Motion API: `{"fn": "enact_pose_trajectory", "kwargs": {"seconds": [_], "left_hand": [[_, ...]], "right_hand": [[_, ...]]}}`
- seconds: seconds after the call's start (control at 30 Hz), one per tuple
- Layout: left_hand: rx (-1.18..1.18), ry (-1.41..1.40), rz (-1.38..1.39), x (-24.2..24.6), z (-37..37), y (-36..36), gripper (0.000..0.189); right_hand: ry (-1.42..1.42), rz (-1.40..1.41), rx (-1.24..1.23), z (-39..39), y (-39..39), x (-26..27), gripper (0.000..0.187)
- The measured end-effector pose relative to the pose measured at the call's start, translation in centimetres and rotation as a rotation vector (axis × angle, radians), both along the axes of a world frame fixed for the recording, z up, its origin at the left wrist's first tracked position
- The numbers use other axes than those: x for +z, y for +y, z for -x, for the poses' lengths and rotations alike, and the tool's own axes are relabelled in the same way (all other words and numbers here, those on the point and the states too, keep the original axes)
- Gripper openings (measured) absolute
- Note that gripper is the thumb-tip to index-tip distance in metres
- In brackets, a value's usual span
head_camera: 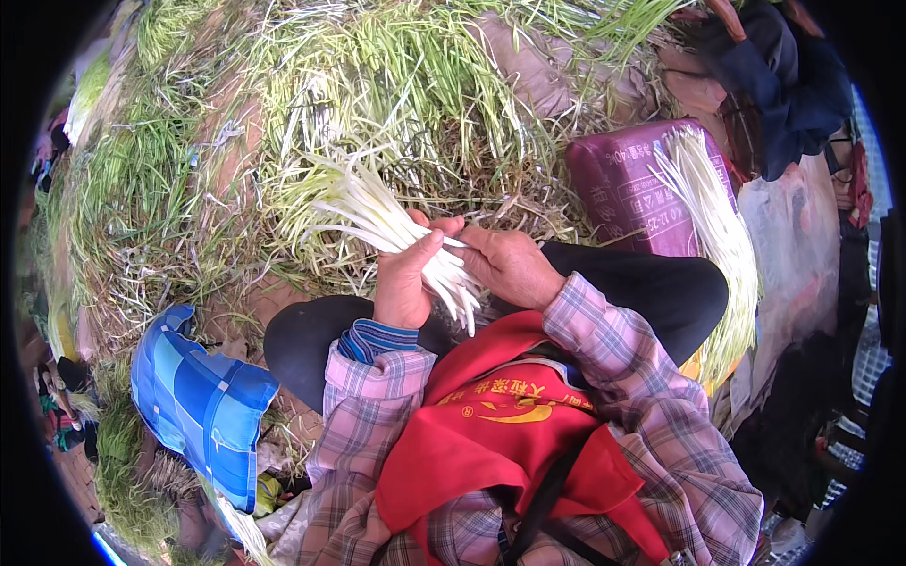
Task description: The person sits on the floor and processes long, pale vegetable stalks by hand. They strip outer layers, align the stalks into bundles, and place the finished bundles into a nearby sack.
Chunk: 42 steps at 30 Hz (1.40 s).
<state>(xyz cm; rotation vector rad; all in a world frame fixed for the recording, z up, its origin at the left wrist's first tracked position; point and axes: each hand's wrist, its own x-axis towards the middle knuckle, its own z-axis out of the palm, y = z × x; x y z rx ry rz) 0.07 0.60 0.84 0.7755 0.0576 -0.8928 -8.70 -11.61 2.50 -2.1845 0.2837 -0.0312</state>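
Note:
My left hand (pixel 407 276) is wrapped around a loose bundle of white-stemmed stalks (pixel 371 205), which look like blanched chives. Their pale green-white tops fan out up and to the left, and the white butts stick out below my thumb. Close beside it, my right hand (pixel 511 263) has thumb and forefinger pinched at a thin stalk by the bundle; its fingertips are partly hidden. Both hands are above my lap, between my dark-trousered knees (pixel 648 286). In front of me lies a wide heap of green and white stalks (pixel 396 92) with dry, brownish litter at its near edge.
A purple printed sack (pixel 630 191) stands at the right, with a long bunch of white stalks (pixel 722 240) across its side and past my knee. A blue checked cushion (pixel 205 403) is at the left. Another person (pixel 786 92) sits at the upper right.

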Motion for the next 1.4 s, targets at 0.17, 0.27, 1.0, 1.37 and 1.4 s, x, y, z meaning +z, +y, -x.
{"fn": "enact_pose_trajectory", "kwargs": {"seconds": [0.17, 0.27, 1.0, 1.37, 1.4], "left_hand": [[0.093, 0.000, 0.019, 0.2, -0.9, 0.2, 0.016], [0.119, 0.023, 0.089, 0.3, -0.8, 0.0, 0.015], [0.317, 0.125, 0.281, 0.1, -3.9, 1.5, 0.011], [0.226, 0.095, 0.174, 0.8, -2.5, 1.2, 0.012], [0.240, 0.086, 0.125, 0.8, -2.2, 1.0, 0.013]], "right_hand": [[-0.023, -0.226, 0.032, 1.1, -1.0, 0.3, 0.018], [-0.018, -0.413, -0.027, 1.4, -0.7, 0.8, 0.034], [-0.761, -0.943, -0.603, 4.8, -6.9, 3.6, 0.023], [-0.340, -0.182, -0.209, 0.7, 2.8, 0.0, 0.013], [-0.374, -0.164, -0.252, 0.4, 2.6, 0.0, 0.011]]}}
